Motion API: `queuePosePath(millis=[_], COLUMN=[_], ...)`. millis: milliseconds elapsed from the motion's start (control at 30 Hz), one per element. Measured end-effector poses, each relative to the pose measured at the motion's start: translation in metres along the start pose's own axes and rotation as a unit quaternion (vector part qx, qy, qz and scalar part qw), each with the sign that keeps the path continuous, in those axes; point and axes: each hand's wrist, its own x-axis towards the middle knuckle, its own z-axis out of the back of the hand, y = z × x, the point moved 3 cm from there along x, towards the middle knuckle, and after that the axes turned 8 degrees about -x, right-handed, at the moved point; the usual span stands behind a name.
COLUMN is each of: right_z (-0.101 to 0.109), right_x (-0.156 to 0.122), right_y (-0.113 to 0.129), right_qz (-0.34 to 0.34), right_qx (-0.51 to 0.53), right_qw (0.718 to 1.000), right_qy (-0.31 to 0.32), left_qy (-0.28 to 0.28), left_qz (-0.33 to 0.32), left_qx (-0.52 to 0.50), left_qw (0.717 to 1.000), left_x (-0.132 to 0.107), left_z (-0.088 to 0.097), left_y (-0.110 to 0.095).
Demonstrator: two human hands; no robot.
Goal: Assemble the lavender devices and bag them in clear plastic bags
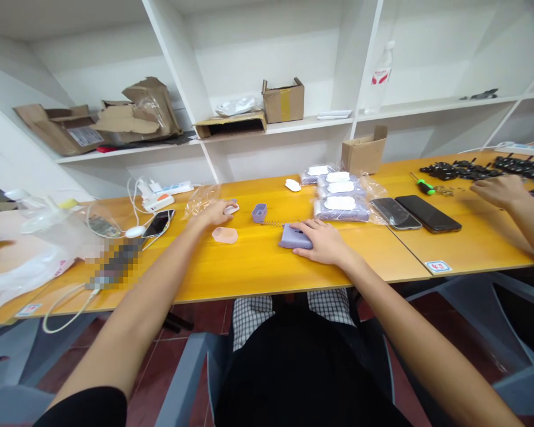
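On the left, my left hand [214,214] has its fingers closed at a small white oval piece [232,208]. A pale pink, angular flat piece [225,235] lies on the table just in front of that hand. My right hand [323,241] grips a purple case [289,236], thumb along its near side and fingers over its top. From the case a coiled cord [273,223] runs to a small purple cup-shaped part [259,212]. Behind my right hand are several purple cases in clear bags [342,204], topped with white oval pieces.
A loose white oval piece [292,185] and an open cardboard box [364,151] sit toward the back. Two dark phones [428,213], a green screwdriver [425,187] and another person's hand [501,191] are on the right. Charging cables and a power strip [160,198] lie left.
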Motion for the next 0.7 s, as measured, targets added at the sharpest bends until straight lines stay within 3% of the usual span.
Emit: queuePosePath(millis=[100, 300, 467, 567, 700], right_z=[-0.001, -0.001, -0.001, 0.000, 0.000], right_x=[-0.001, 0.000, 0.002, 0.002, 0.003], right_y=[0.001, 0.003, 0.003, 0.004, 0.006], right_qz=[-0.004, -0.007, -0.011, -0.011, -0.022], right_qx=[-0.006, -0.012, -0.017, -0.011, -0.014], right_qw=[1.000, 1.000, 1.000, 1.000, 1.000], right_qy=[-0.004, 0.004, 0.010, 0.007, 0.008], left_qy=[0.003, -0.078, -0.016, 0.010, 0.013], left_qz=[-0.009, -0.031, 0.019, -0.008, -0.104], left_qx=[0.028, -0.030, -0.065, -0.051, 0.024], left_qw=[1.000, 0.996, 0.998, 0.999, 0.994], left_x=[0.002, 0.023, 0.046, 0.060, 0.087], left_z=[-0.004, -0.007, -0.010, -0.008, -0.015], left_y=[0.004, 0.015, 0.017, 0.002, -0.045])
